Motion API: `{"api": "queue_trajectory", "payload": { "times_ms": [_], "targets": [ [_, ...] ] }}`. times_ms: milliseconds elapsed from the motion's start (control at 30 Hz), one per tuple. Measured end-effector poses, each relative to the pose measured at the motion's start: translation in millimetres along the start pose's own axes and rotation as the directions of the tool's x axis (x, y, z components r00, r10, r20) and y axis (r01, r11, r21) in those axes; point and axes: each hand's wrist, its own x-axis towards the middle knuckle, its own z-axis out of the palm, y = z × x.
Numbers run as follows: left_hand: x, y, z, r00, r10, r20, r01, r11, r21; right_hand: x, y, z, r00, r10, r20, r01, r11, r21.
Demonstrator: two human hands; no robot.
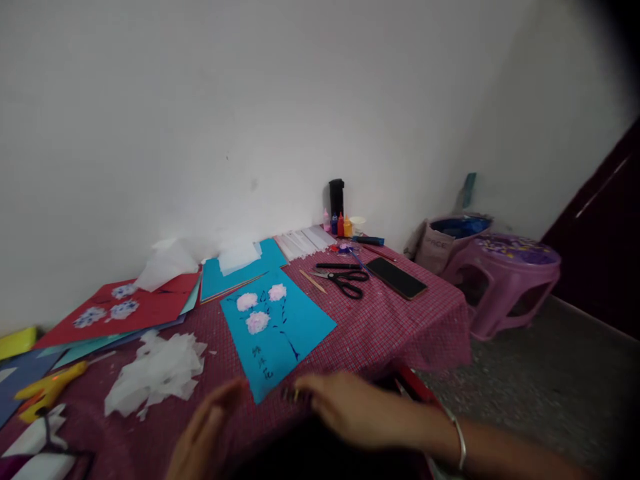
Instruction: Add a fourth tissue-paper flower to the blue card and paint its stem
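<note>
A blue sheet point(305, 320) with pale pink flowers, dark painted stems and handwritten characters lies on the red checked cloth point(360, 333). Near its lower corner is my right hand point(345, 407), fingers curled round a small dark, blurred object that I cannot make out. To the left, at the table's front edge, my left hand point(207, 427) is raised with its fingers blurred; nothing shows in it. Beyond the left hand sits a heap of torn white tissue paper point(157, 373). Black scissors point(345, 280), a pen point(338, 266) and a wooden stick point(313, 281) lie right of the sheet.
A phone point(397, 277) lies at the right. Paint bottles point(341, 225) and a black bottle point(337, 197) stand at the back. A red sheet point(160, 307) and yellow glue gun point(50, 390) are left. A pink stool point(515, 280) stands beyond the table.
</note>
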Motion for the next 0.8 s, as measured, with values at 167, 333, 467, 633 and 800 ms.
{"api": "queue_trajectory", "payload": {
  "times_ms": [167, 333, 467, 633, 800],
  "targets": [
    [69, 18, -11.3, 0.989, -0.015, -0.148, -0.028, 0.957, -0.287, 31, 62, -70, 0.929, 0.199, -0.312, -0.313, 0.872, -0.376],
    [103, 8, -8.5, 0.972, -0.077, -0.222, -0.006, 0.936, -0.351, 57, 99, -77, 0.938, 0.171, -0.300, -0.303, 0.824, -0.478],
    [125, 2, -1.3, 0.969, -0.079, -0.232, -0.012, 0.930, -0.367, 67, 101, -57, 0.973, 0.096, -0.209, -0.191, 0.844, -0.500],
    [152, -2, -1.7, 0.973, -0.103, -0.209, 0.030, 0.945, -0.325, 67, 108, -45, 0.974, 0.053, -0.221, -0.155, 0.866, -0.476],
    [173, -5, -2.2, 0.991, -0.120, 0.057, 0.128, 0.975, -0.181, 66, 112, -43, 0.963, 0.033, -0.268, -0.146, 0.899, -0.413]
  ]
}}
